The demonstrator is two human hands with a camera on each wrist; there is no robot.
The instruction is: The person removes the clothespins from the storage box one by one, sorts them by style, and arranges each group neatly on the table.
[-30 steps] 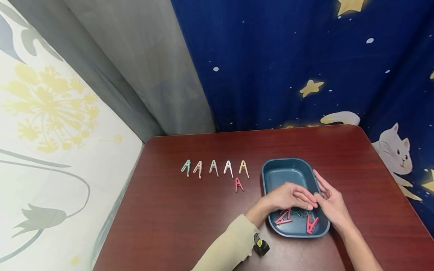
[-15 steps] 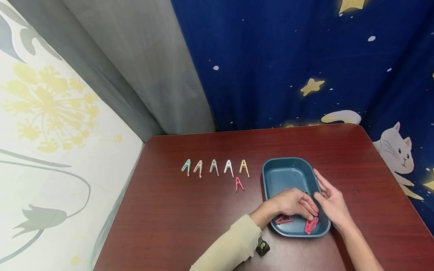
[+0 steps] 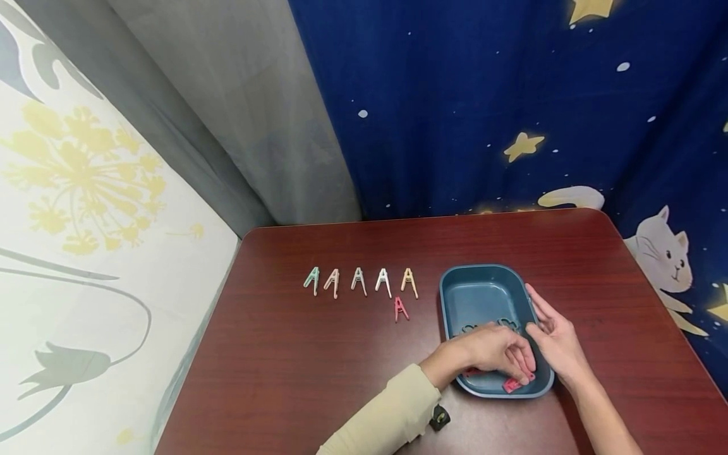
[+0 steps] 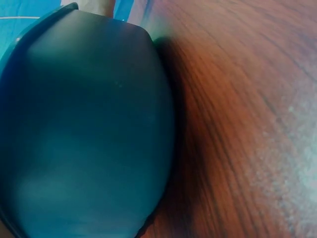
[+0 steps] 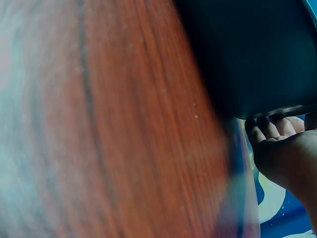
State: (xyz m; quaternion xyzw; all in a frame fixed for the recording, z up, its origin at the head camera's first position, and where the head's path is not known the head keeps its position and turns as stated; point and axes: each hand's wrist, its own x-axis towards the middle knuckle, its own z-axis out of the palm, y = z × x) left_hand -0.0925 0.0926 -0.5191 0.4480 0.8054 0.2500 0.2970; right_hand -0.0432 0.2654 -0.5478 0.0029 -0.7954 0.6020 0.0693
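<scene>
L hand [image 3: 500, 351] is down in the tray [image 3: 478, 271], near end. Grip: thumb + fingertips pinching pink clip [image 3: 513, 385]. Clip sits low, just under the tips, near the tray's near-R corner; part of it sticks out twd the near wall, rest is behind the fingers. Can't tell if it touches the tray floor or is slightly off it.

2nd pink clip [image 3: 472, 373] is on the near-L side of tray, under L hand/wrist, mostly hidden, apart from the grip. Small dk green items [image 3: 508, 324] show past the L knuckles, on the far side of the hand; too small to ID.

R hand [image 3: 560, 347] is on the tray's R wall: thumb at the rim, fingers along the outside, wall gripped btwn. R wrist cam has fingers up against the tray's outer side too. L wrist cam = mostly tray outer wall + table, so no help on the pinch.

Table [image 3: 318, 373], L of tray, well apart from both hands: row L to R = green clip [image 3: 312, 281], pale pink clip [image 3: 332, 283], grey clip [image 3: 357, 281], white clip [image 3: 383, 282], yellow clip [image 3: 409, 282]. Red-pink clip [image 3: 400, 309] lies just nearer than yellow, a bit L of it. Black device [image 3: 440, 418] is by the L cuff.
</scene>
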